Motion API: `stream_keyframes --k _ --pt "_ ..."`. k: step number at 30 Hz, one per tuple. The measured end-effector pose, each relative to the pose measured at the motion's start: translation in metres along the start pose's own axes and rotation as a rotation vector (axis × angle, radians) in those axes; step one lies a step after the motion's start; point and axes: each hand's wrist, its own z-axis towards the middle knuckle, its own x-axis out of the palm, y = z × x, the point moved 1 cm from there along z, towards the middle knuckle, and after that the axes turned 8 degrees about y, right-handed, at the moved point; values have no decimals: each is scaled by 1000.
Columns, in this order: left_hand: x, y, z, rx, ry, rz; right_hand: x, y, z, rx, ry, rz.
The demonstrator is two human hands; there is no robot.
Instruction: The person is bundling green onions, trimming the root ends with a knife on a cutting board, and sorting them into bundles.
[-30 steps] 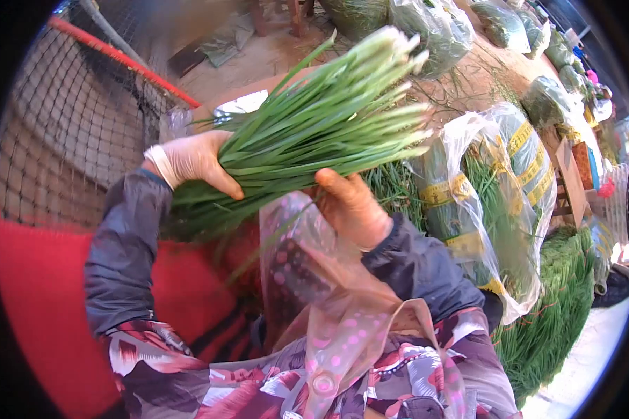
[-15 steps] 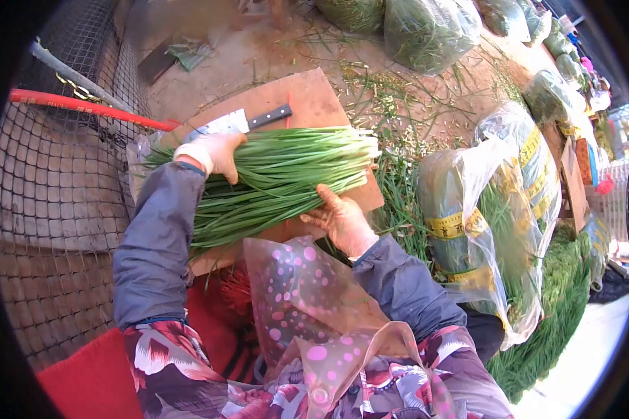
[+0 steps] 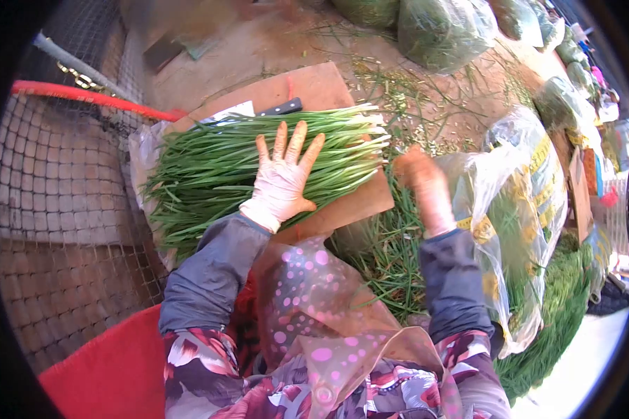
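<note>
A thick bundle of garlic chives (image 3: pixel 210 174) lies across a brown board (image 3: pixel 342 216), its pale stem ends toward the right. My left hand (image 3: pixel 281 183), in a thin pale glove, rests flat on the bundle with its fingers spread. Beyond the bundle, a knife (image 3: pixel 283 107) with a black handle lies on the board, its blade partly covered by leaves. My right hand (image 3: pixel 426 187) is off the board's right edge, above loose green leaves (image 3: pixel 391 255). Motion smears its fingers, so I cannot make out whether it holds anything.
Clear bags of greens (image 3: pixel 517 209) with yellow bands stand at the right, beside a heap of greens (image 3: pixel 559 314). More filled bags (image 3: pixel 444 35) stand farther back. Cut scraps (image 3: pixel 426 105) litter the ground. Black netting (image 3: pixel 63 209) and a red bar (image 3: pixel 91 96) are at the left.
My left hand has moved right and nearer, from the bundle's far edge to flat on its middle. My right hand has left the bundle's near side and swung right, past the board.
</note>
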Motion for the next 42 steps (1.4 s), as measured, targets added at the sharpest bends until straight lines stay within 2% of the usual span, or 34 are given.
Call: stream_keyframes --k 2,3,7,8,9,10,12,14,15,16,18,19,20,21,22,24,26,27,28,30,32,33,34,36,38,39,40,41,42 --pt "0 -2 -1 5 -12 14 -14 6 39 -197 -174 296" --pt "0 -3 -1 3 -10 26 -4 7 54 -205 -146 310" --pt "1 -5 1 -28 -18 49 44 20 93 -157 196 -15" --pt "2 -7 2 -87 8 61 52 21 97 -148 273 -103" --pt "3 -8 3 -90 -16 49 51 9 103 -170 202 -108" --pt "6 -7 1 -92 -42 37 39 23 85 -138 168 117" --pt "2 -2 -12 -94 -49 46 18 17 75 -182 172 190" --pt "2 -14 -10 -63 -85 25 -40 12 28 -241 -6 114" --pt "3 -36 9 26 -81 -15 -49 23 -1 -268 14 123" --pt "-10 -10 -18 -46 -113 -30 -69 29 -34 -283 17 118" --pt "2 -30 5 27 -92 17 -122 32 -96 -273 -194 112" --pt "-4 -20 -10 -25 -71 52 -139 33 -119 -237 -261 21" --pt "-1 -39 5 27 -93 26 -185 35 -162 -178 -387 -85" --pt "-6 -39 -3 19 -94 26 -218 20 -192 -101 -489 -56" --pt "-3 -38 -14 69 -152 -31 -272 -1 -233 86 -651 -139" --pt "-11 -44 -10 97 -194 0 -292 -9 -265 70 -694 -94" --pt "-20 -72 -1 217 -292 -59 -318 -43 -297 229 -740 -174" --pt "-6 -69 -2 213 -306 -117 -322 -41 -293 241 -763 -199" --pt "-42 -118 9 355 -290 -162 -313 -61 -275 314 -702 -698" --pt "-57 -171 13 446 -350 -263 -309 -52 -264 284 -685 -885" --pt "-66 -250 31 657 -191 -283 -261 -36 -185 401 -509 -1063" --pt "-49 -300 42 788 -146 -262 -251 -60 -148 520 -493 -1079" --pt "-48 -309 44 799 -174 -313 -259 -55 -151 588 -450 -1036" --pt "-24 -352 50 882 -85 -393 -244 -78 -134 713 -385 -938" --pt "-21 -366 52 887 -95 -383 -254 -84 -134 689 -399 -946" --pt "-18 -369 55 888 -83 -344 -267 -92 -128 674 -365 -853" --pt "-12 -373 56 855 -65 -464 -284 -97 -135 684 -332 -799" --pt "-6 -372 61 827 -53 -566 -296 -102 -144 595 -366 -728" --pt "4 -364 70 526 310 -1034 -315 -109 -169 237 -421 -460"
